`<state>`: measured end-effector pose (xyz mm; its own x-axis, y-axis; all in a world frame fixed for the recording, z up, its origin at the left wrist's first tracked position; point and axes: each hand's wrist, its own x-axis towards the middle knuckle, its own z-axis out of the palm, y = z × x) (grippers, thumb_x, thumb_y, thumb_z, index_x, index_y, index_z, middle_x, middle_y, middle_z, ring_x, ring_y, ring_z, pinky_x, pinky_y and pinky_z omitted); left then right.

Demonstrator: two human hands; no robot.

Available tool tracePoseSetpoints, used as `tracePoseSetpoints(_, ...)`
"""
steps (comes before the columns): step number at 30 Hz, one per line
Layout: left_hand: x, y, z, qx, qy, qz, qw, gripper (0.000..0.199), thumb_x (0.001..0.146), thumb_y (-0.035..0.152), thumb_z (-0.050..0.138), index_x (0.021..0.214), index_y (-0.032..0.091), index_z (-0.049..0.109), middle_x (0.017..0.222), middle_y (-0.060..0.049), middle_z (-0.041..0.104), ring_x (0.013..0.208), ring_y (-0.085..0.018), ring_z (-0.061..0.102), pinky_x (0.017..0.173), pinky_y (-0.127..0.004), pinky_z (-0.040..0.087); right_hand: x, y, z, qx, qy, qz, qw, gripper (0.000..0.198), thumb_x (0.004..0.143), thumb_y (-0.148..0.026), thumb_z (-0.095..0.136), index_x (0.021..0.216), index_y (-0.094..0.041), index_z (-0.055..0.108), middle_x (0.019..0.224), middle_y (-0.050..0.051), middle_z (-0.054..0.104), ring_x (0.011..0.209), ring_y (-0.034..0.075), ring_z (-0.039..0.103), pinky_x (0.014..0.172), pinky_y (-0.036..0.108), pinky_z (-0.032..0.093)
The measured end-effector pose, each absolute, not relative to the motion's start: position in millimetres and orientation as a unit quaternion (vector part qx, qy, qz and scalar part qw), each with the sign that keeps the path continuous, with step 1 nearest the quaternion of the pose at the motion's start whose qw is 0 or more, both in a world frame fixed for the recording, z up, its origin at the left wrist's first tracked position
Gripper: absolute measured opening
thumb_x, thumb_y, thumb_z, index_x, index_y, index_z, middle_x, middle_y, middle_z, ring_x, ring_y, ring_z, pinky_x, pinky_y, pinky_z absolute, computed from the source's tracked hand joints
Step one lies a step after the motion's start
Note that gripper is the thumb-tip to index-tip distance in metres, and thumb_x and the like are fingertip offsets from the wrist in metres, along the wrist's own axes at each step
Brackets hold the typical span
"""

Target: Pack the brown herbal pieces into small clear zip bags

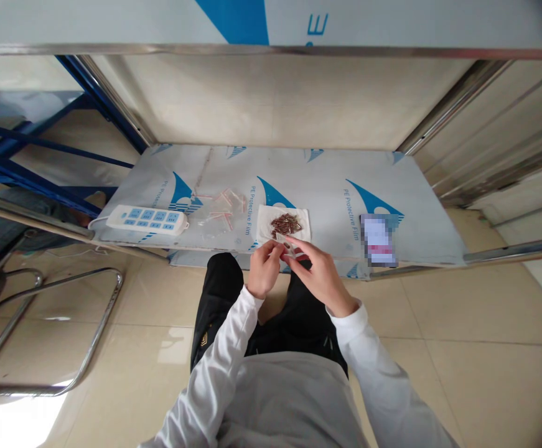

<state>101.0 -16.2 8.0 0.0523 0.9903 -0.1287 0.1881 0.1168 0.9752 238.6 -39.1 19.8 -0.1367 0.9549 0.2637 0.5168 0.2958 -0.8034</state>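
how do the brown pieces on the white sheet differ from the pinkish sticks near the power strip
The brown pieces are dark, while the pinkish sticks are pale. The brown pieces are heaped together on the white sheet; the pinkish sticks are spread out amid clear plastic. The brown pieces lie just beyond the hands, the pinkish sticks farther left, nearer the power strip. Both groups are on the same shelf.

small parts (285,224): shiny, metallic-looking | white sheet (264,219): matt, paper-like | table film (329,186): smooth plastic | chair frame (101,331): glossy metal
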Motion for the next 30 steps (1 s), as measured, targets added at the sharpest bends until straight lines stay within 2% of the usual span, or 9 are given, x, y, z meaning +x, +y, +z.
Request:
tracePoseSetpoints(3,102.1,-17.7,11.5,0.502,0.538,0.411,0.538,0.024,0.086,0.033,0.047,0.069,0.019,0.057,0.046,0.007,0.045,0.040,-0.008,0.039,0.046,-0.020,0.032,240.0,-44.4,17.6,-0.533,-0.668,0.314,0.413,0.046,0.087,-0.024,0.062,0.132,-0.026,0.052,0.112,0.005,0.071,0.095,0.020,0.070,0.086,0.031,0.056)
tracePoseSetpoints(6,99.7,-20.9,18.5,0.533,0.532,0.409,0.515,0.026,0.086,0.034,0.050,0.066,0.018,0.058,0.049,0.006,0.049,0.042,-0.007,0.040,0.046,-0.020,0.032,240.5,-45.7,17.1,-0.533,-0.648,0.328,0.434,0.030,0.089,-0.025,0.060,0.119,-0.025,0.059,0.108,0.005,0.073,0.100,0.020,0.070,0.086,0.030,0.056)
tracePoseSetpoints(9,91.6,-23.6,23.6,0.570,0.556,0.428,0.426,0.030,0.088,0.038,0.053,0.066,0.017,0.058,0.056,0.004,0.054,0.047,-0.007,0.044,0.050,-0.020,0.035,242.2,-44.3,15.5,-0.538,-0.623,0.332,0.460,0.017,0.090,-0.029,0.058,0.104,-0.023,0.065,0.101,0.005,0.075,0.095,0.022,0.071,0.082,0.031,0.057)
tracePoseSetpoints(12,81.0,-23.0,22.1,0.580,0.551,0.487,0.351,0.021,0.086,0.038,0.060,0.089,0.018,0.064,0.079,-0.002,0.066,0.062,-0.010,0.056,0.060,-0.021,0.044,244.9,-42.4,13.7,-0.546,-0.589,0.338,0.490,0.016,0.088,-0.034,0.061,0.093,-0.021,0.069,0.094,0.006,0.076,0.090,0.023,0.072,0.081,0.032,0.057)
tracePoseSetpoints(14,75.7,-21.1,18.7,0.603,0.507,0.497,0.363,0.024,0.085,0.036,0.063,0.101,0.019,0.065,0.096,-0.006,0.069,0.075,-0.013,0.062,0.070,-0.023,0.049,246.2,-41.7,15.2,-0.549,-0.567,0.350,0.505,0.018,0.086,-0.036,0.064,0.091,-0.020,0.071,0.094,0.006,0.076,0.087,0.022,0.072,0.080,0.032,0.058)
tracePoseSetpoints(15,74.1,-20.2,17.3,0.614,0.487,0.495,0.375,0.024,0.085,0.035,0.064,0.101,0.019,0.067,0.097,-0.007,0.070,0.078,-0.014,0.064,0.073,-0.025,0.049,246.7,-41.8,17.2,-0.550,-0.559,0.355,0.509,0.020,0.086,-0.037,0.064,0.092,-0.020,0.072,0.095,0.006,0.076,0.086,0.022,0.072,0.079,0.031,0.058)
tracePoseSetpoints(19,73.5,-19.2,19.7,0.599,0.483,0.521,0.370,0.016,0.082,0.034,0.067,0.084,0.018,0.071,0.081,-0.005,0.073,0.077,-0.016,0.065,0.076,-0.028,0.050,249.0,-44.2,32.7,-0.551,-0.565,0.370,0.490,0.027,0.089,-0.039,0.060,0.104,-0.021,0.073,0.105,0.006,0.075,0.092,0.023,0.072,0.086,0.035,0.057)
tracePoseSetpoints(23,74.7,-20.3,31.6,0.590,0.489,0.528,0.365,0.017,0.080,0.035,0.069,0.080,0.019,0.072,0.081,-0.005,0.073,0.078,-0.017,0.065,0.076,-0.029,0.050,251.6,-46.0,49.8,-0.559,-0.578,0.359,0.474,0.028,0.089,-0.040,0.059,0.107,-0.023,0.073,0.110,0.005,0.073,0.101,0.026,0.069,0.093,0.040,0.054)
tracePoseSetpoints(30,75.8,-14.4,31.6,0.577,0.511,0.496,0.401,0.024,0.081,0.040,0.067,0.080,0.016,0.071,0.079,-0.005,0.072,0.073,-0.015,0.063,0.068,-0.026,0.046,246.6,-39.9,50.2,-0.559,-0.536,0.382,0.505,0.029,0.086,-0.045,0.062,0.094,-0.019,0.072,0.091,0.008,0.076,0.077,0.023,0.072,0.074,0.033,0.058)
